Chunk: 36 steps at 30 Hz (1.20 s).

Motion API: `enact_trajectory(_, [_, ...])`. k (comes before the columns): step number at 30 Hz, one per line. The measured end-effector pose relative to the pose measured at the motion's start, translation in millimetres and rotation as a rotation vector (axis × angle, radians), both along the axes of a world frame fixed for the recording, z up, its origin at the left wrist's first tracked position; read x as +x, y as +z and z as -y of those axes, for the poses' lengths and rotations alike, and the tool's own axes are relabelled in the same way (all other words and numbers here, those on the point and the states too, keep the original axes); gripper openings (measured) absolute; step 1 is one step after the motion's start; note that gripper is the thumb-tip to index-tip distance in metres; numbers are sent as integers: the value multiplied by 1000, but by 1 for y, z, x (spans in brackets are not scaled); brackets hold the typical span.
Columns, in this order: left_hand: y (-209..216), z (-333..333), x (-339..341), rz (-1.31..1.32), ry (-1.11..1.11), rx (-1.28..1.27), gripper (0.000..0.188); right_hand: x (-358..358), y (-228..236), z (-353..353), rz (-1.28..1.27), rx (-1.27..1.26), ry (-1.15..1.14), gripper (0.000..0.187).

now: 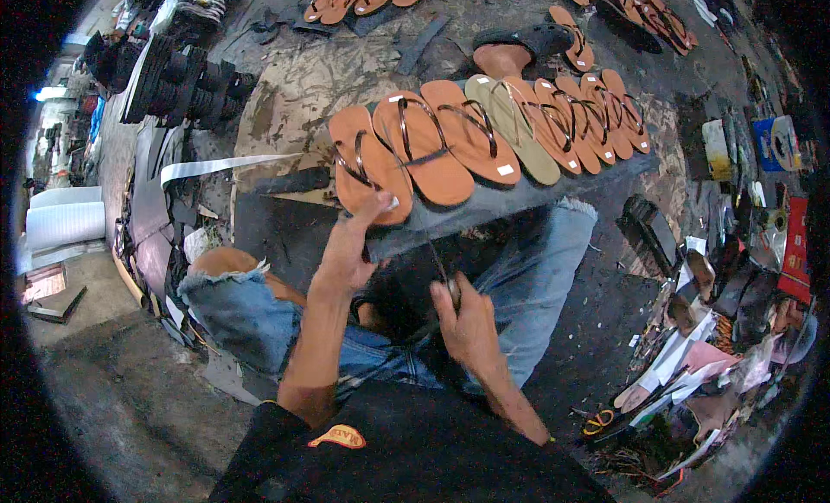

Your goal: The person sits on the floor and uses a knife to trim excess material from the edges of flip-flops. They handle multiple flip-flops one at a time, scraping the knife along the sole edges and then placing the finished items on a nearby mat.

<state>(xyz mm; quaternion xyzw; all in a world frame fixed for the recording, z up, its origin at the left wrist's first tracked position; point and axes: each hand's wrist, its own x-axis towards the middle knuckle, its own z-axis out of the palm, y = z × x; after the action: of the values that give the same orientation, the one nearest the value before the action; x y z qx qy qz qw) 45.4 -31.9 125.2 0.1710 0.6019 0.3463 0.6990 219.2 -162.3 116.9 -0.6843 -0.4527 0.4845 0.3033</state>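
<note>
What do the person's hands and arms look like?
The left hand and the right hand are bare, with no gloves. The forearms are bare too, without long sleeves. The person wears a black cloth shirt with a small orange-and-yellow patch on it.

Left side: 1 dark stack (177, 95), layered; below it, 1 white strip (226, 166), left end bent downward. Far left: white paper (67, 226), lined. Right side: 1 blue container (782, 145) with white and yellow areas; below it, 1 red item (796, 252), kind unclear. Lower right: mixed scraps (687, 356), heaped; yellow-handled scissors (597, 422) near their left edge.
</note>
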Motion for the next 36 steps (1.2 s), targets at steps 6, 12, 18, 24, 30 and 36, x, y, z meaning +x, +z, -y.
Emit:
enact_trajectory(6, [-6, -5, 0, 65, 33, 12, 29, -4, -44, -66, 33, -52, 87, 39])
enact_trajectory(12, [-8, -7, 0, 49, 10, 28, 27, -16, -113, -85, 233, 361, 181, 39])
enact_trajectory(18, [-1, -6, 7, 17, -17, 38, 26, 0, -190, -102, 360, 226, 671, 36])
enact_trajectory(24, [9, 2, 14, -52, 164, -67, 23, -55, -173, -122, 143, 129, 548, 35])
enact_trajectory(30, [50, 77, -6, -402, 53, 27, 41, -116, -159, -144, -142, -8, 336, 38])
enact_trajectory(36, [25, 12, -102, -1042, 37, 283, 66, -115, -73, -123, -905, -282, 66, 44])
